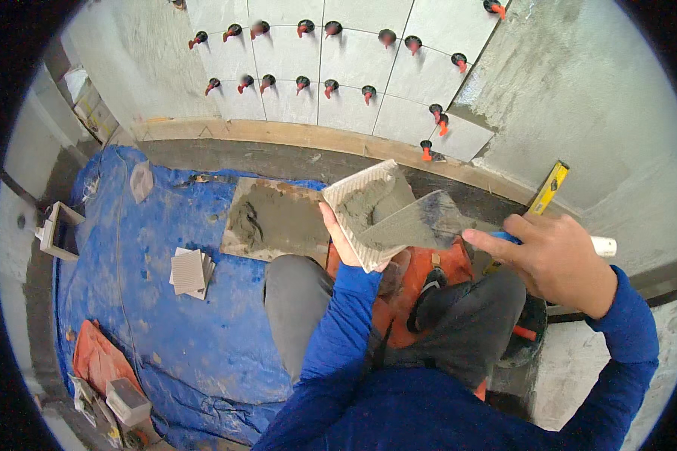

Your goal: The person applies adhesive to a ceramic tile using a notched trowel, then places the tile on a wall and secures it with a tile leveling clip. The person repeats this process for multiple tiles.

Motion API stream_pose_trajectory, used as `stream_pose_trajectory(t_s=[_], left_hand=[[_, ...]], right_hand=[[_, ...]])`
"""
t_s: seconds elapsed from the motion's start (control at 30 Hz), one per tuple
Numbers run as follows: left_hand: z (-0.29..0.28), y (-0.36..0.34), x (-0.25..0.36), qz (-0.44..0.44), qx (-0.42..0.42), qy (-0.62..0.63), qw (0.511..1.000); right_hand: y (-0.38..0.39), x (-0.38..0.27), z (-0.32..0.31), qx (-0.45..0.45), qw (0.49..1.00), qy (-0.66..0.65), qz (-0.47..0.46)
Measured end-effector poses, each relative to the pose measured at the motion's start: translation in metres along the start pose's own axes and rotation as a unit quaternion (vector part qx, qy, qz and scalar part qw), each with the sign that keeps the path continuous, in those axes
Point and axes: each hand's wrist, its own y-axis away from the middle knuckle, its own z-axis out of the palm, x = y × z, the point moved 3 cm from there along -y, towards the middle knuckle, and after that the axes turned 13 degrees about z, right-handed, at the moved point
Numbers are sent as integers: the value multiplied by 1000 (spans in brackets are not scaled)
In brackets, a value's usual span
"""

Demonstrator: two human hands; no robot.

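My left hand (pixel 340 234) grips a pale tile (pixel 340 197) by its left and lower edges, tilted with its ribbed back up. Grey mortar (pixel 391 201) covers much of that back. The fingers of my right hand (pixel 557 252) are closed round the handle of a trowel (pixel 436 216), whose white end sticks out past the palm. The trowel's flat, mortar-smeared blade lies over the right part of the tile. Beyond the tile, a board (pixel 229 244) bears a spread of wet mortar (pixel 286 210).
A blue tarp (pixel 180 323) covers the floor, with a small tile stack (pixel 192 272) on it. A yellow spirit level (pixel 551 186) leans by the right wall. Tiles (pixel 346 109) with black-and-red clips line the wall above a wooden strip (pixel 278 134). A clear container (pixel 128 402) stands lower left.
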Motion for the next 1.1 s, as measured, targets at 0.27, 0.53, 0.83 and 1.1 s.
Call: stream_pose_trajectory(t_s=[0.27,0.53,0.83,1.1], left_hand=[[-1,12,-8,7,19,-34,999],[0,9,-3,-29,-59,150,986],[-6,7,-3,-9,-39,115,993],[-6,7,-2,3,-58,74,996]], right_hand=[[-23,4,19,20,1000,-1,19],[-21,20,10,-15,997,18,67],[-22,40,10,-18,995,-39,96],[-11,48,3,-41,991,-25,125]])
